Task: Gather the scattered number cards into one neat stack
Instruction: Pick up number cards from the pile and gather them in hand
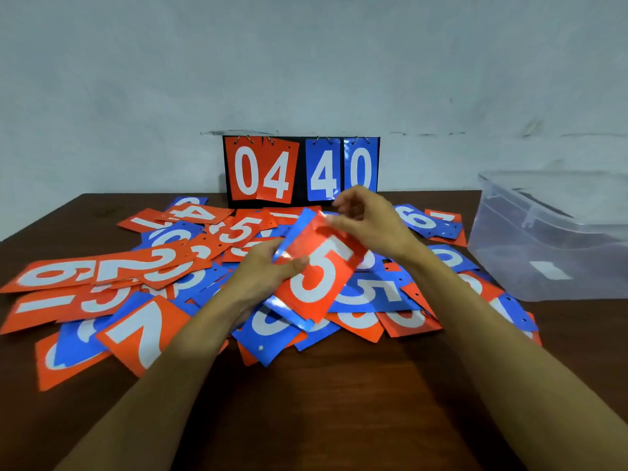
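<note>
Fingers [295, 265] of left hand [261, 274] and right hand [371, 219] pinch stack [319, 277] edges; scattered cards [153, 266] beneath.

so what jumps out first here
A red 5 card is held up in the middle, the left hand gripping its left edge and the right hand pinching its top. Red and blue number cards lie scattered over the table around it, with a scoreboard reading 04 40 at the back and a clear box at right.
</note>
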Motion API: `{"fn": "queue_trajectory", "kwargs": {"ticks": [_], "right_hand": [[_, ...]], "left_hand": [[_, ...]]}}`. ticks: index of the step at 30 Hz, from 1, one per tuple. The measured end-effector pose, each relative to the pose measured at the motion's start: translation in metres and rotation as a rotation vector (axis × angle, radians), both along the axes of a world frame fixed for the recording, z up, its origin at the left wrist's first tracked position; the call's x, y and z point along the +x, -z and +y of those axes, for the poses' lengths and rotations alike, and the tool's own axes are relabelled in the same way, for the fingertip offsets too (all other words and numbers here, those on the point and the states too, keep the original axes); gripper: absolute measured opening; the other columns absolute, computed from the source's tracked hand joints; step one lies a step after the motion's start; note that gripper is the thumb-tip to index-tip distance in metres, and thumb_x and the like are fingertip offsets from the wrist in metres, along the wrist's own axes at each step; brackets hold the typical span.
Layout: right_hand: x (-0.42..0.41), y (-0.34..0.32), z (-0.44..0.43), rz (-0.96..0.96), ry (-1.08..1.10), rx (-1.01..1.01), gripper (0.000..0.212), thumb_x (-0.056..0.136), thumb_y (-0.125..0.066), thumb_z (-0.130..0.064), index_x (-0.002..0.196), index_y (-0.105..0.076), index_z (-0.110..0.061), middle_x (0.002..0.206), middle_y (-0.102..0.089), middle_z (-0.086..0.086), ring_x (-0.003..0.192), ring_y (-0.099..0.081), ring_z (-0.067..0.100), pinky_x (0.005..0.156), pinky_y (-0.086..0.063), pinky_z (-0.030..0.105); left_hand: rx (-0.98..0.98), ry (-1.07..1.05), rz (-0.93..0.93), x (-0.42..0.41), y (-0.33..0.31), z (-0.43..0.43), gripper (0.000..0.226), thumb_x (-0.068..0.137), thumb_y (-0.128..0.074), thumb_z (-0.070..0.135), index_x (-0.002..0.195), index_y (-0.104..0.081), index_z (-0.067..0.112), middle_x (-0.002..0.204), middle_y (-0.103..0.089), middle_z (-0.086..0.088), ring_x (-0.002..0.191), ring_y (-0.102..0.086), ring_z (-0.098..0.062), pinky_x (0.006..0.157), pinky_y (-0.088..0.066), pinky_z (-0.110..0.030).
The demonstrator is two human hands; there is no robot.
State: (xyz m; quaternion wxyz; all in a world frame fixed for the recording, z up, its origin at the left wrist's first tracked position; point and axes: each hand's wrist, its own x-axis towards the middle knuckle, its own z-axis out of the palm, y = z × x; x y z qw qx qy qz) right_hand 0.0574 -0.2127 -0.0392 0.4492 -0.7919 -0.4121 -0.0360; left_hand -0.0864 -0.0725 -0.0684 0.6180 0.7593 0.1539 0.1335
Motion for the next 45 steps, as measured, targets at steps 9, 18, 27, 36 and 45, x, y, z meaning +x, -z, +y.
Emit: {"fn": "queue_trajectory", "kwargs": {"ticks": [9, 18, 27, 36, 45], "right_hand": [[0.01, 0.021, -0.064, 0.01, -0.137, -0.801, 0.058, 0.074, -0.075, -0.046, 0.124, -0.057, -0.023, 0.122, -0.052, -0.005, 0.11, -0.05, 0.012, 0.096, -0.045, 0.032], [0.015, 0.029, -0.068, 0.144, -0.101, -0.299, 0.027, 0.081, -0.073, -0.013, 0.096, -0.054, -0.026, 0.102, -0.057, -0.003, 0.099, -0.056, 0.015, 0.081, -0.049, 0.026], [0.014, -0.002, -0.03, -0.172, -0.148, -0.1, 0.02, 0.075, -0.078, -0.01, 0.08, -0.069, -0.027, 0.084, -0.059, -0.017, 0.078, -0.055, -0.007, 0.07, -0.042, 0.007], [0.022, 0.014, -0.016, -0.077, 0.092, 0.042, 0.037, 0.083, -0.072, -0.024, 0.117, -0.06, -0.015, 0.116, -0.063, -0.001, 0.098, -0.058, 0.002, 0.083, -0.047, 0.009], [0.021, 0.044, -0.043, -0.063, 0.043, -0.573, 0.056, 0.082, -0.068, -0.045, 0.131, -0.054, -0.022, 0.129, -0.059, -0.002, 0.113, -0.054, 0.015, 0.089, -0.043, 0.023]], "left_hand": [[-0.343, -0.398, -0.092, 0.009, -0.001, 0.003, 0.018, 0.098, -0.044, 0.025, 0.083, -0.054, 0.025, 0.085, -0.068, -0.001, 0.081, -0.067, -0.019, 0.074, -0.055, -0.035], [-0.174, -0.438, -0.11, 0.01, 0.003, 0.004, 0.032, 0.096, -0.052, 0.031, 0.128, -0.048, 0.026, 0.111, -0.065, -0.001, 0.096, -0.066, -0.021, 0.073, -0.056, -0.04], [0.066, -0.093, -0.022, 0.018, -0.012, 0.003, 0.024, 0.094, -0.054, 0.035, 0.115, -0.059, 0.026, 0.096, -0.072, 0.004, 0.075, -0.071, -0.01, 0.057, -0.054, -0.022], [-0.13, -0.158, -0.072, 0.016, 0.002, 0.008, 0.008, 0.094, -0.056, 0.019, 0.095, -0.061, 0.025, 0.091, -0.073, 0.001, 0.076, -0.071, -0.016, 0.06, -0.056, -0.029], [-0.3, -0.31, -0.127, 0.016, 0.009, 0.01, 0.02, 0.087, -0.067, 0.026, 0.107, -0.064, 0.02, 0.095, -0.074, -0.004, 0.083, -0.072, -0.024, 0.071, -0.059, -0.042]]}}
